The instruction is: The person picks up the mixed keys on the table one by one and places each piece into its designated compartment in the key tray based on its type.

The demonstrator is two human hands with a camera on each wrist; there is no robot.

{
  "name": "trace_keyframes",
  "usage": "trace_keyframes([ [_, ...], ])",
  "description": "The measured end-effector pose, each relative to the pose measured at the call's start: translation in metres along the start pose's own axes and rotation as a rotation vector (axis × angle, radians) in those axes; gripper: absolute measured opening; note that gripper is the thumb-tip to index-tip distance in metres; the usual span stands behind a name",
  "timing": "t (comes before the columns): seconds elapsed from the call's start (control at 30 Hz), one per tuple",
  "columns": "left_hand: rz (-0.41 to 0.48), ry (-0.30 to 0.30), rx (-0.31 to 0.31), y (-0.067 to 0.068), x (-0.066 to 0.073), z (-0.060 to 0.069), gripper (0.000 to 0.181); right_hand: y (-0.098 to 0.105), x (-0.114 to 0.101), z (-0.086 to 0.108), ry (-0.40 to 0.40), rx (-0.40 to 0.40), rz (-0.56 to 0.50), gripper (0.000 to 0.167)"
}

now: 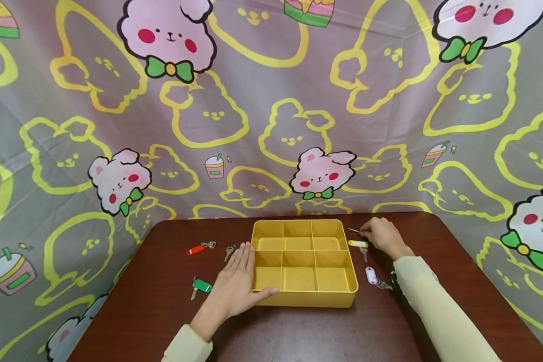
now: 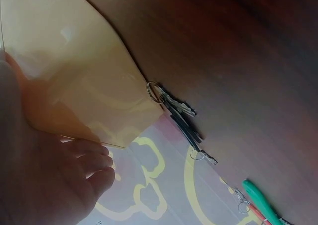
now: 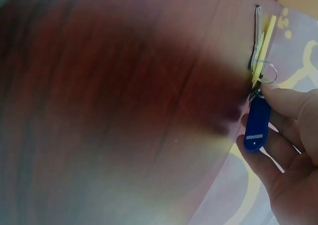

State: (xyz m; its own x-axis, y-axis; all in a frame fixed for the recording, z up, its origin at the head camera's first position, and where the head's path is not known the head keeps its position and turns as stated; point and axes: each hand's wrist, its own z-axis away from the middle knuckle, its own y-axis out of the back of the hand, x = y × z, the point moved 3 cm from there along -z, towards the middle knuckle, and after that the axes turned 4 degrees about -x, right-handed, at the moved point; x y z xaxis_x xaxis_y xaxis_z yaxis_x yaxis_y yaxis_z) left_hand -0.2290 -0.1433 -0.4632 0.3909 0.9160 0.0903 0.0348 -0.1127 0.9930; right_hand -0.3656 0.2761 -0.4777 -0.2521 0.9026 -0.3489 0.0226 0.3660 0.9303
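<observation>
A yellow organizer box (image 1: pixel 305 299) with several compartments sits mid-table. My left hand (image 1: pixel 235 286) rests along its left side with straight fingers, thumb over the front rim; the left wrist view shows the box's wall (image 2: pixel 74 81) beside the palm. Beyond the box's right side, my right hand (image 1: pixel 382 235) pinches a key with a blue tag (image 3: pixel 257 125) low at the tabletop. Near that hand lie a key with a yellow tag (image 1: pixel 358 244) and keys with a white tag (image 1: pixel 371 275). Keys (image 1: pixel 230 251) lie just behind the left fingers.
Left of the box, keys with a red tag (image 1: pixel 196 250) and a key with a green tag (image 1: pixel 202 285) lie on the dark brown table (image 1: pixel 163 311). A patterned curtain (image 1: pixel 271 100) hangs behind and at both sides of the table.
</observation>
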Motion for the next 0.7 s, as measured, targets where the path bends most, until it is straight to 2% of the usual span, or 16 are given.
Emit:
trace_keyframes([
  [0.3,-0.006,-0.005,0.014,0.001,0.001,0.0,0.12,0.004,-0.005,0.0,0.053,0.062,0.018,0.013],
  [0.7,-0.013,-0.002,-0.001,0.0,0.0,-0.001,0.12,0.008,-0.012,0.0,0.127,0.074,0.016,0.014],
])
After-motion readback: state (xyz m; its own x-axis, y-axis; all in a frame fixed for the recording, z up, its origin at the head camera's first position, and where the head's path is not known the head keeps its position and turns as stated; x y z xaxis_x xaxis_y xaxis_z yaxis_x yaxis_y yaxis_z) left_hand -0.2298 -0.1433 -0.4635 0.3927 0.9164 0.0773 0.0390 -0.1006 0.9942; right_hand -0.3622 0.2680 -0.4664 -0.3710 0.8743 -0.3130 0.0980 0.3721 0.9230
